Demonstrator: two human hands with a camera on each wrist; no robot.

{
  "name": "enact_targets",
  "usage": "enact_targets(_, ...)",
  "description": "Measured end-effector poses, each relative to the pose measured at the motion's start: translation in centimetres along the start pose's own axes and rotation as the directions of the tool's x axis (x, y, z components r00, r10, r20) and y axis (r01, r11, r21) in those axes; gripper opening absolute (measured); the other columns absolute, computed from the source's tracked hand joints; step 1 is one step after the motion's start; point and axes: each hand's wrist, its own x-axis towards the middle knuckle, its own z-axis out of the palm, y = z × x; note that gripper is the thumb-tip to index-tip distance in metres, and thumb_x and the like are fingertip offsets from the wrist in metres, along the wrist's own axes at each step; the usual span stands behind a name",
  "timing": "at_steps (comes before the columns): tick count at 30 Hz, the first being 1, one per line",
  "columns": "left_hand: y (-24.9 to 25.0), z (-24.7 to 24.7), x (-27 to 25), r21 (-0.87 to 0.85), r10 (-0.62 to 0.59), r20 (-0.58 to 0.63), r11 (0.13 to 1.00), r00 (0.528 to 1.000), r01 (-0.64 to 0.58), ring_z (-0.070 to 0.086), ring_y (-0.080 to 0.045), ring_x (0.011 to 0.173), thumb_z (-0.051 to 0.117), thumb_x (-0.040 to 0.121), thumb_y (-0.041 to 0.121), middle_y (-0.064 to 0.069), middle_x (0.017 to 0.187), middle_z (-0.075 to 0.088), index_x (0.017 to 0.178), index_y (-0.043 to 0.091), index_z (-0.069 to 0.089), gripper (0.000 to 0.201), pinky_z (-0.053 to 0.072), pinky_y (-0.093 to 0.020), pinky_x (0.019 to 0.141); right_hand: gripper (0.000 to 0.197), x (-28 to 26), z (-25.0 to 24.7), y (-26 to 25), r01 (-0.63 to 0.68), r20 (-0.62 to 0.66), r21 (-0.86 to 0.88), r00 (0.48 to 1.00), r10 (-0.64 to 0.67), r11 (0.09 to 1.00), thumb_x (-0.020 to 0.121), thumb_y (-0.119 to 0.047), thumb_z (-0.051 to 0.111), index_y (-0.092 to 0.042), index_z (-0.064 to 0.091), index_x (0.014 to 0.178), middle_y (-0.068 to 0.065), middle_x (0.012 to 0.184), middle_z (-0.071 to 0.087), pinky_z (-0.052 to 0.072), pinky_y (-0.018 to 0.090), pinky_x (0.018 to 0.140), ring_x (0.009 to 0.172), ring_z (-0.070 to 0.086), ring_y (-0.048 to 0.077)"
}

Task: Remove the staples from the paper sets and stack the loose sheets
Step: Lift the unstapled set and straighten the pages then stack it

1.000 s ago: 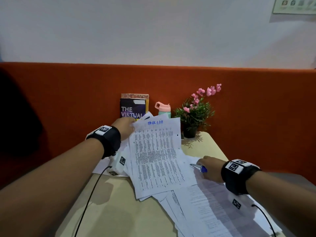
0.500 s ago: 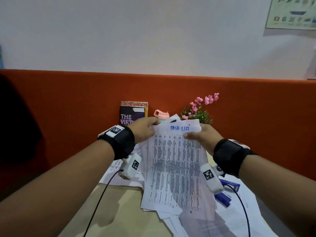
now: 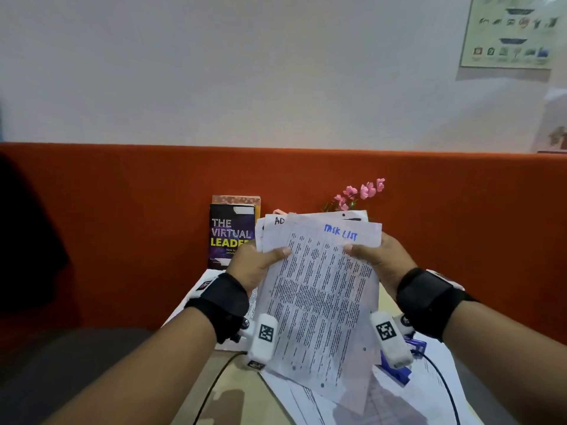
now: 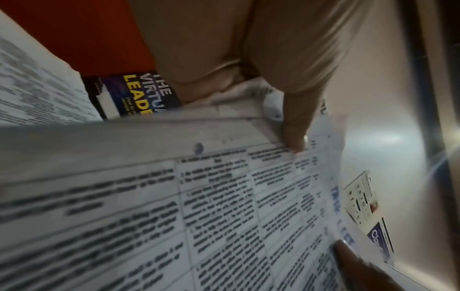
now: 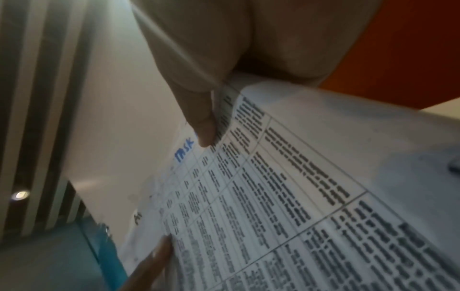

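Hands, left hand (image 3: pixel 256 265) and right hand (image 3: pixel 376 259), pinch the paper stack (image 3: pixel 319 289); only head view shows the blue stapler (image 3: pixel 399 368).

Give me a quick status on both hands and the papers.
Left hand and right hand both grip the paper stack, raised above the table. Blue staple remover lies on loose sheets below. Nothing blocking.

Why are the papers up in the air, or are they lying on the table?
Up. The left hand and right hand pinch the task list papers near their top, above the table.
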Motion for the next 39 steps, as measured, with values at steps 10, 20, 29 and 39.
enact_targets(10, 0.6, 1.9, -0.3, 0.074, 0.034, 0.071, 0.996, 0.997, -0.039, 0.073, -0.029, 0.095, 0.073, 0.085, 0.010, -0.013, 0.100, 0.076, 0.108, 0.002, 0.069, 0.025, 0.058, -0.043, 0.087, 0.040, 0.2, 2.8, -6.5, 0.469, 0.357, -0.862, 0.831, -0.427, 0.192, 0.094, -0.041, 0.058, -0.029, 0.059, 0.132, -0.006, 0.133, 0.052, 0.036, 0.039, 0.105, 0.121, 0.042, 0.017)
enact_targets(20, 1.3, 3.6, -0.7, 0.240, 0.052, 0.123, 0.967, 0.991, -0.080, 0.043, -0.019, 0.062, 0.070, 0.082, 0.022, -0.008, 0.070, 0.045, 0.078, 0.010, 0.057, 0.018, 0.037, -0.032, 0.060, 0.009, 1.4, 5.5, -6.1, 0.510, 0.337, -0.773, 0.834, -0.437, 0.377, 0.093, -0.031, 0.062, -0.030, 0.071, 0.090, -0.011, 0.090, 0.063, 0.046, 0.045, 0.088, 0.091, 0.054, 0.018)
enact_targets(29, 3.0, 4.1, -1.1, 0.301, -0.015, 0.200, 0.952, 0.980, -0.047, 0.053, -0.014, 0.062, 0.061, 0.081, 0.016, 0.001, 0.066, 0.058, 0.066, 0.011, 0.058, 0.017, 0.041, -0.031, 0.069, 0.008, 0.8, 6.0, -7.6, 0.535, 0.375, -0.714, 0.837, -0.399, 0.451, 0.087, -0.032, 0.071, -0.025, 0.068, 0.083, -0.011, 0.085, 0.061, 0.051, 0.038, 0.080, 0.082, 0.056, 0.012)
enact_targets(39, 2.2, 4.1, -1.3, 0.303, 0.228, 0.130, 0.918, 0.965, -0.257, 0.068, -0.023, 0.079, 0.071, 0.083, 0.051, -0.004, 0.089, 0.071, 0.099, 0.020, 0.063, 0.035, 0.057, -0.041, 0.073, 0.013, 1.1, 6.4, -9.0, 0.575, 0.456, -0.742, 0.810, -0.369, 0.344, 0.092, -0.031, 0.065, -0.021, 0.062, 0.084, -0.007, 0.087, 0.058, 0.047, 0.029, 0.073, 0.080, 0.053, 0.013)
